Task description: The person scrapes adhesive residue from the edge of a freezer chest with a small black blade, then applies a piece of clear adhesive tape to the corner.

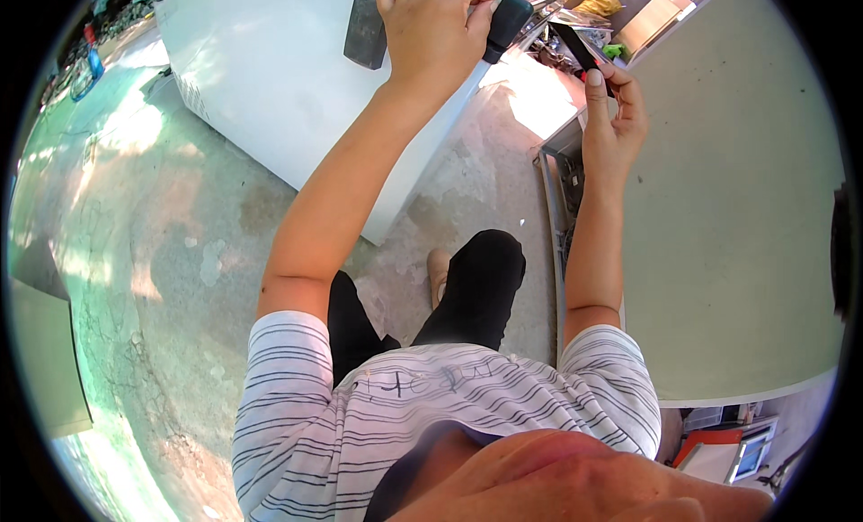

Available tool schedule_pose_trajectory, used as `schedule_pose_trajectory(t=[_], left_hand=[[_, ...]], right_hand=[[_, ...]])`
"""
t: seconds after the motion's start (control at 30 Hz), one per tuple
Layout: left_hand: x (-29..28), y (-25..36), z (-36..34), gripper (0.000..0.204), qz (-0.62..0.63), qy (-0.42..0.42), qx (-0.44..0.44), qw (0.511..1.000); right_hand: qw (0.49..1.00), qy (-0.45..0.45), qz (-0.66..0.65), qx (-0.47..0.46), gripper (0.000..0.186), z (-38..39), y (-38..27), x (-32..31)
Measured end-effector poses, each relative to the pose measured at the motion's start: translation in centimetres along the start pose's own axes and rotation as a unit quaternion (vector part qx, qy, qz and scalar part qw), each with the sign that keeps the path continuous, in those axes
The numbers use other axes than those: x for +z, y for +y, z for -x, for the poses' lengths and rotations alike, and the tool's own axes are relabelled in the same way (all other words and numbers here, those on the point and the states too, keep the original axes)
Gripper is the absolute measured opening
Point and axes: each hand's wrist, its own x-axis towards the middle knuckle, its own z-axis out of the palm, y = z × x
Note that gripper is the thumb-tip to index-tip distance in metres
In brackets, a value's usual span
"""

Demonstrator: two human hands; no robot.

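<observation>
My left hand (436,28) is at the top of a large white boxy appliance (261,82), between a dark grey block (364,32) and a rounded black corner piece (509,23). Its fingers are curled and partly cut off by the upper edge, so what they grip cannot be made out. Out to the right, my right hand (616,122) is closed, pinching a thin flat black strip (575,46) between thumb and fingers. The strip slants up and left, with a small red spot beside my thumb.
A wide pale green tabletop (728,225) fills the right side, with an open compartment (568,185) of dark items under its near edge. Scrap and a yellow bag (600,1) lie beyond. Concrete floor (216,252) spreads left. A grey-green panel (45,360) stands at far left.
</observation>
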Motion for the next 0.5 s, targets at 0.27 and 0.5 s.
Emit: schedule_pose_trajectory(t=[0.27, 0.5], left_hand=[[0.8, 0.3, 0.8, 0.010, -0.003, 0.012, 0.003, 1.000], [0.8, -0.3, 0.4, 0.009, 0.000, 0.025, 0.065, 0.998]], right_hand=[[0.999, -0.017, -0.033, -0.020, 0.015, -1.5, -0.3, 0.2], [0.923, -0.153, 0.181, -0.304, 0.010, -10.6, -2.6, -0.9]])
